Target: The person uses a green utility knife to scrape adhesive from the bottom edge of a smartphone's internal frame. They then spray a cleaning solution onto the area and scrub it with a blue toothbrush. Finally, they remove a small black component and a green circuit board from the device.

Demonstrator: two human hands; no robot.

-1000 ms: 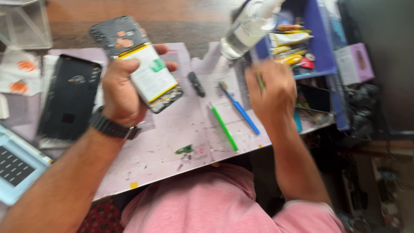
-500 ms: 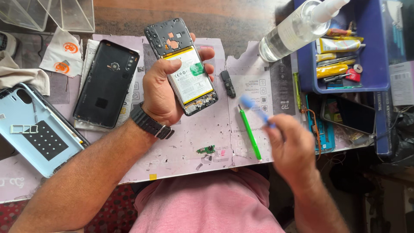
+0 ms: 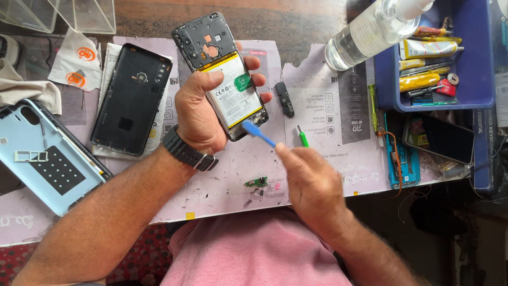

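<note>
My left hand point(image 3: 198, 114), with a black watch on the wrist, grips an opened phone point(image 3: 222, 74) with its back cover off, so the battery and dark frame show. My right hand point(image 3: 312, 182) holds a blue plastic pry tool point(image 3: 258, 132) whose flat tip touches the phone's lower edge. A green-handled tool point(image 3: 302, 136) lies on the mat just behind my right hand. A small green circuit piece point(image 3: 257, 182) rests on the mat between my arms.
A black back cover point(image 3: 132, 98) and a light blue phone shell point(image 3: 45, 159) lie at the left. A small black part point(image 3: 284, 99) sits right of the phone. A clear bottle point(image 3: 370, 29), a blue tool tray point(image 3: 476, 69) and another phone point(image 3: 442, 139) stand at the right.
My right hand has picked up the blue pry tool and brought its tip left to the phone's lower edge. My left hand has kept hold of the phone.
</note>
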